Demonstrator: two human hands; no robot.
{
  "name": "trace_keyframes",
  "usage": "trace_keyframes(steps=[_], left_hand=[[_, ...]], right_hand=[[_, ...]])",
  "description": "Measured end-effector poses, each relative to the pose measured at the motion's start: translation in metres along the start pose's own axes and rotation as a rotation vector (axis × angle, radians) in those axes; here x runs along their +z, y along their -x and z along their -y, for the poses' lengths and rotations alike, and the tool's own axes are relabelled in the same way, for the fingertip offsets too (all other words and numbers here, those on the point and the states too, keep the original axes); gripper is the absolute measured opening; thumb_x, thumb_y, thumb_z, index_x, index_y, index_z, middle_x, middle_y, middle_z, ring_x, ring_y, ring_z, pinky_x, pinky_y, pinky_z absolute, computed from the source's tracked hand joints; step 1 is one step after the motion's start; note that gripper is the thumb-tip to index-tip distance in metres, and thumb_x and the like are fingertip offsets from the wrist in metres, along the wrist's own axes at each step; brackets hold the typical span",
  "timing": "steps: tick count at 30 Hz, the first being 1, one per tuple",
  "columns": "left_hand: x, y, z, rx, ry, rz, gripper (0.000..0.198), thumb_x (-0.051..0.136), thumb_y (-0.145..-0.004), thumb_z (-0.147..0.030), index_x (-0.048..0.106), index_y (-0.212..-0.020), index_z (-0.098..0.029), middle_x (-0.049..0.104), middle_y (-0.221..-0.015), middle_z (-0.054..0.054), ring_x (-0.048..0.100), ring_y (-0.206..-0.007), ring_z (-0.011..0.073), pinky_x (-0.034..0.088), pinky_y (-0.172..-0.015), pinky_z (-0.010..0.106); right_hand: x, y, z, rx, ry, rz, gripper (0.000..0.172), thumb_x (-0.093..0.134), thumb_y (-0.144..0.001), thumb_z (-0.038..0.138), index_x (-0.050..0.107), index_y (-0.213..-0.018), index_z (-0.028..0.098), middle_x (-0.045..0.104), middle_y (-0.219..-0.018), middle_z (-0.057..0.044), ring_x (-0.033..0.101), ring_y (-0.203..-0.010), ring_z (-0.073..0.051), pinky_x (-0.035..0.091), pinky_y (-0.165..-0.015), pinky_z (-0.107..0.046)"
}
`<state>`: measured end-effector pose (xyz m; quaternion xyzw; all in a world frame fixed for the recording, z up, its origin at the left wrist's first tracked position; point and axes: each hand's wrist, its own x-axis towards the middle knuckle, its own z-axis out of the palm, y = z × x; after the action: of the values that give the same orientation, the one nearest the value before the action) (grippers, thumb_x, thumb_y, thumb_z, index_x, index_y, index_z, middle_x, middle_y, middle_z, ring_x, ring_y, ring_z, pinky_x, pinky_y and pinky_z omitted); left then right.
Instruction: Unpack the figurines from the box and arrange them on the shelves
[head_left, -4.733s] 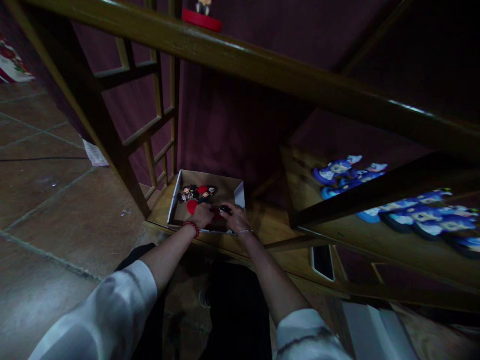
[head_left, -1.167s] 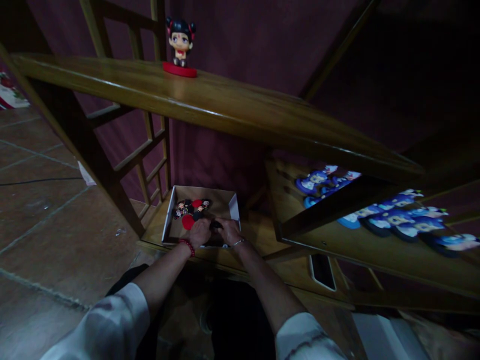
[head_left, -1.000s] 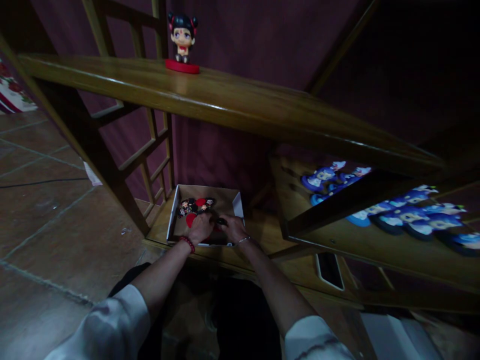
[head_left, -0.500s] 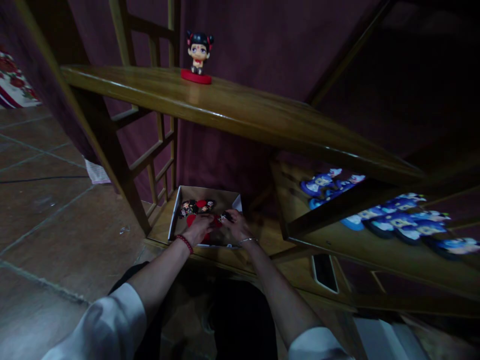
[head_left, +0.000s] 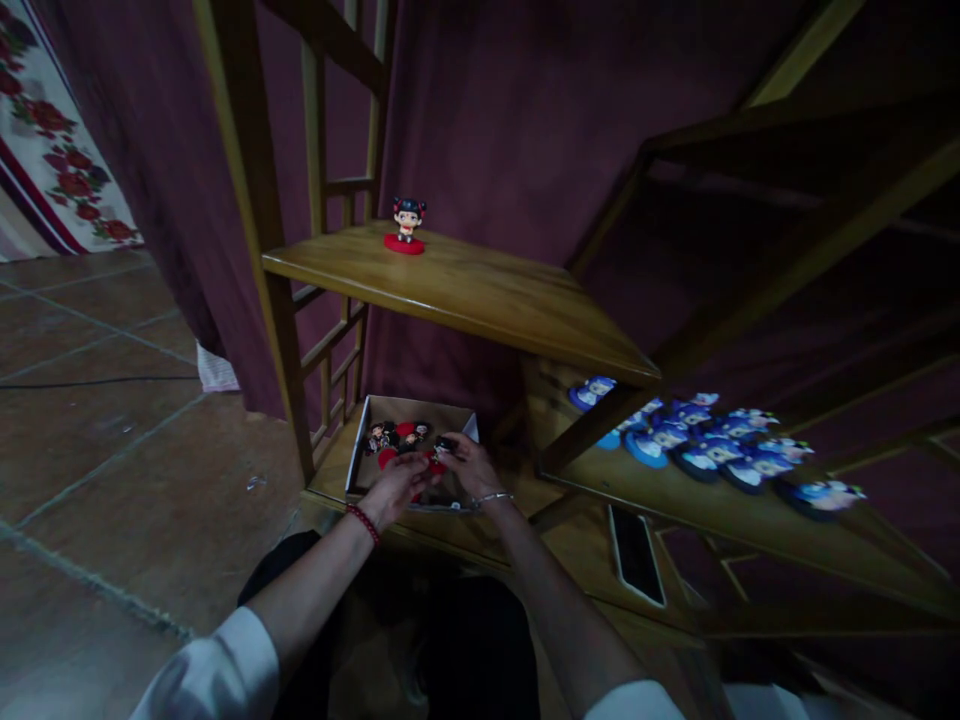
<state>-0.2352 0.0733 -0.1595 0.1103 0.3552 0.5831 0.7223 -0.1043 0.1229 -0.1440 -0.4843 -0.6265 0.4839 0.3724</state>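
A shallow cardboard box (head_left: 361, 447) rests on the lowest wooden shelf and holds several small red-based figurines (head_left: 394, 437). Both my hands meet over the box's near side. My left hand (head_left: 396, 488), with a red bead bracelet at the wrist, curls its fingers on a red-based figurine there. My right hand (head_left: 464, 466), wearing a thin bracelet, pinches a small dark-haired figurine (head_left: 444, 445) right beside the left hand's fingers. In the dim light I cannot tell whether the two hands grip one piece or two.
One figurine on a red base (head_left: 406, 226) stands on the upper wooden shelf (head_left: 480, 295). A row of several blue figurines (head_left: 697, 440) lies on the shelf to the right. A phone (head_left: 636, 553) lies on the lowest board. Tiled floor (head_left: 97, 420) spreads left, a dark curtain hangs behind.
The view has pulled back and risen, so the upper shelf and curtain show more. My hands stay over the box, slightly lifted, still working on the figurine between them.
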Motion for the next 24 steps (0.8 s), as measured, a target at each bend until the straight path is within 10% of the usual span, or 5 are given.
trace_keyframes(steps=[12,24], left_hand=[[0.033,0.051,-0.023,0.074,-0.073,0.003,0.013,0.062,-0.063,0.0,0.059,-0.072,-0.009,0.064,-0.068,0.005,0.062,-0.066,0.0143,0.05,-0.075,0.033],[0.053,0.08,-0.047,0.113,-0.133,0.03,0.014,0.057,-0.066,0.004,0.057,-0.069,-0.009,0.064,-0.07,0.006,0.062,-0.067,0.0138,0.05,-0.078,0.034]], right_hand=[[-0.007,0.028,0.05,-0.063,0.224,0.063,0.037,0.055,-0.068,0.026,0.057,-0.105,0.023,0.064,-0.09,-0.002,0.058,-0.084,-0.016,0.045,-0.08,-0.034],[-0.001,0.042,0.089,-0.164,-0.061,0.11,0.036,0.054,-0.067,0.024,0.057,-0.102,0.022,0.065,-0.093,-0.002,0.059,-0.088,-0.015,0.044,-0.084,-0.032]])
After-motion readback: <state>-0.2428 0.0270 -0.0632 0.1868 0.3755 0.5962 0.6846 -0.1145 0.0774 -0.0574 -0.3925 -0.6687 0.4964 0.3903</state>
